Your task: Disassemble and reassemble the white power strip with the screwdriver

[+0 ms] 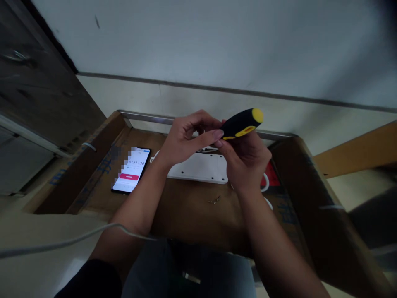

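In the head view, the right hand (pixel 248 161) had its fingers closed on the black-and-yellow tool handle (pixel 242 124), while the left hand (pixel 189 138) had its thumb and fingers drawn together at the handle's lower end, anything within them hidden. Beneath the fingers lay the white case (pixel 198 169), small metal pieces (pixel 215 200) nearer the body. The step looked like adjusting the tool two-handed; the next move seemingly called for a steady grip.

Phone (pixel 135 165) near left edge of cardboard tray (pixel 189 211): screen shows "0:51:30". Blue lettering (pixel 104 163) on tray too blurred to read.
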Available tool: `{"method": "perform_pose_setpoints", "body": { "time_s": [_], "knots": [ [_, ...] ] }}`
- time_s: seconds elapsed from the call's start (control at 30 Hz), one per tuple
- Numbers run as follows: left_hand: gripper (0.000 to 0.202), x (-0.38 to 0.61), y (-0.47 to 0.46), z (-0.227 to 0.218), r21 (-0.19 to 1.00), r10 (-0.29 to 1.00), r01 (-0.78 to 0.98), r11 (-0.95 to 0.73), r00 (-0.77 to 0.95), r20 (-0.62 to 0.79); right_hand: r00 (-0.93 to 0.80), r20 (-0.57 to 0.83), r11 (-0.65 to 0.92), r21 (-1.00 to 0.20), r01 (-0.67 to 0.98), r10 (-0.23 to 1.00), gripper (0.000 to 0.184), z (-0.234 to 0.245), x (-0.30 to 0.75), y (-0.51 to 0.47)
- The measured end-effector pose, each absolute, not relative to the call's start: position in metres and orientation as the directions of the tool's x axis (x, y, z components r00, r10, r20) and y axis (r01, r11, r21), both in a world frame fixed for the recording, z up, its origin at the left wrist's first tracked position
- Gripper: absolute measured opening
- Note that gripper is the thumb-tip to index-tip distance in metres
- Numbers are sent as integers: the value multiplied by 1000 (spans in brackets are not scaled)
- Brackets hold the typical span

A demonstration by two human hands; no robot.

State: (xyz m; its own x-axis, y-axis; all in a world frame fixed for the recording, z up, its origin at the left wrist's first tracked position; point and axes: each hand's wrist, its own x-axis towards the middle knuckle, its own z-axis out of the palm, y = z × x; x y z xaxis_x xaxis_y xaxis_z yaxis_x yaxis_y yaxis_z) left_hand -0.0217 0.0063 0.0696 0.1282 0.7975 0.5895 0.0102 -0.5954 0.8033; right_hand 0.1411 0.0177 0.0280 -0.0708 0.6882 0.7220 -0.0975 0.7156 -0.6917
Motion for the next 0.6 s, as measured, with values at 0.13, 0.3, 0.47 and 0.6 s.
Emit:
{"method": "perform_pose_setpoints", "body": {
  "time_s": [0.13, 0.3, 0.47, 0.6],
  "knots": [
    [44, -24, 9, 67, 818, 812, 17, -575, 138, 568, -94, 701, 698, -713, -64, 707, 26, 24, 144, 21],
    [40, -30, 16, 63, 805, 800, -40, -592, 87, 593, -160, 762, 778, -608, 156, 627, 23, 44, 140, 35],
    [43, -39, 25, 59, 822, 823, -61, -567, -95, 560, -524, 614, 799, -539, 267, 590, 26, 97, 135, 54],
    [44, -40, 30, 55, 828, 827, -94, -553, -180, 532, -580, 566, 797, -530, 288, 586, 51, 129, 134, 58]
  ]
}}
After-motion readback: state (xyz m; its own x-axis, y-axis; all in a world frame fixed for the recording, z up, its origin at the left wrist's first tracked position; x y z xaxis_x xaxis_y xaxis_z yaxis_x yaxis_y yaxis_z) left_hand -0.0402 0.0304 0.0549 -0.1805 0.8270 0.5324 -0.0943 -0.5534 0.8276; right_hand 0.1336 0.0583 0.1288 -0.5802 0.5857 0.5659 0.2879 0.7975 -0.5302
